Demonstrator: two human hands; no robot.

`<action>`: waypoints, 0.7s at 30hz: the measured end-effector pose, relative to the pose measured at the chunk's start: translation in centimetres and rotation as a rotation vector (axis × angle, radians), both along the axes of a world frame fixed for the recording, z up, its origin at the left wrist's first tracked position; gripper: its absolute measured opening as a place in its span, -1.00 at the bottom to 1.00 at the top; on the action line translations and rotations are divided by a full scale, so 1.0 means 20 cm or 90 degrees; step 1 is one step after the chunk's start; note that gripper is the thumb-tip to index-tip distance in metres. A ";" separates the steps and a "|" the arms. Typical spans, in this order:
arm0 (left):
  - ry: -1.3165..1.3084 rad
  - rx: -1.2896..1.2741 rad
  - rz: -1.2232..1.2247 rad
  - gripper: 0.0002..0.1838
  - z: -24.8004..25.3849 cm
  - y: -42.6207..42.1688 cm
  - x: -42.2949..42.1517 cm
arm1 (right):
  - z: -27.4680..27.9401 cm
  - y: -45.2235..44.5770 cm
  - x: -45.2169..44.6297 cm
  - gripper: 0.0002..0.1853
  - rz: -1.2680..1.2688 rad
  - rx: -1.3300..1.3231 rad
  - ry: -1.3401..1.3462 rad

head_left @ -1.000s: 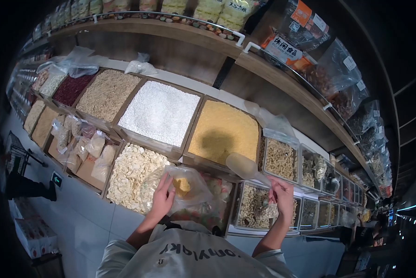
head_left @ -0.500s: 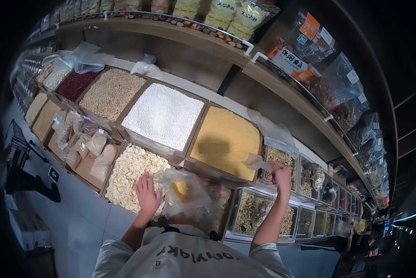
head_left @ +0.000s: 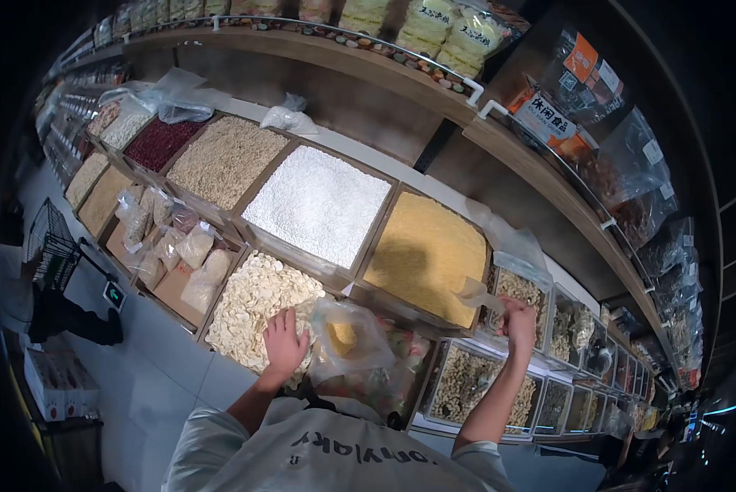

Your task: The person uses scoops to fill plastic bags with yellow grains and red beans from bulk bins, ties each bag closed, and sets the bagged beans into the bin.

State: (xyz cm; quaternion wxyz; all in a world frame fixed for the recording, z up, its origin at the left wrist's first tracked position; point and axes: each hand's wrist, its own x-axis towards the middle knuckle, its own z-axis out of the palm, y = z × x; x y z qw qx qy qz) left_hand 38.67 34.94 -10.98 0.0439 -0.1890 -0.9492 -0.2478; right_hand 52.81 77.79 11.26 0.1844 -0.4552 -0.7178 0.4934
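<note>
My left hand point(head_left: 284, 343) lies flat, fingers spread, on pale dried slices point(head_left: 257, 299) in a low bin, its thumb side by a clear plastic bag point(head_left: 366, 348). Inside that open bag is a small heap of yellow grain point(head_left: 340, 337). My right hand point(head_left: 519, 321) is closed round the handle of a translucent scoop point(head_left: 473, 293). The scoop's blade is over the right edge of the bin of yellow grain point(head_left: 421, 246); I cannot tell whether it holds any grain.
Bins of white grains point(head_left: 317, 205), beige grains point(head_left: 224, 160) and dark red beans point(head_left: 165, 143) run up to the left. Lidded clear bins point(head_left: 466, 385) stand at right. A wooden shelf point(head_left: 384, 70) overhangs the back. A person point(head_left: 73, 316) is beside a shopping cart point(head_left: 52, 246).
The whole view has shifted, so the bins appear further right and slightly lower. Both hands keep nearly the same places over the bins. More of the person by the cart shows.
</note>
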 end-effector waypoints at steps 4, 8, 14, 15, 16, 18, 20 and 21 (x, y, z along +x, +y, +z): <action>-0.004 0.010 -0.002 -0.27 0.00 0.00 0.00 | -0.12 0.04 0.06 -0.70 -0.032 -0.057 0.056; -0.019 0.012 -0.010 -0.27 0.00 -0.01 0.00 | -0.21 0.05 0.08 -0.70 -0.045 -0.100 0.087; 0.021 0.017 0.002 -0.29 -0.02 0.00 0.01 | -0.44 0.03 -0.02 -0.69 -0.056 -0.331 0.252; 0.024 0.018 0.000 -0.29 -0.02 0.00 0.00 | -0.47 0.01 -0.04 -0.69 -0.058 -0.329 0.255; 0.020 0.014 0.000 -0.29 -0.03 0.00 0.00 | -0.51 0.01 -0.06 -0.74 -0.061 -0.345 0.280; 0.021 0.008 -0.002 -0.29 -0.03 0.00 0.01 | -0.58 -0.01 -0.08 -0.78 -0.067 -0.362 0.309; 0.011 0.008 0.001 -0.29 -0.03 0.00 0.01 | -0.62 -0.04 -0.08 -0.81 -0.076 -0.347 0.341; 0.015 0.008 -0.001 -0.29 -0.03 0.00 0.01 | -0.61 -0.06 -0.08 -0.81 -0.077 -0.347 0.345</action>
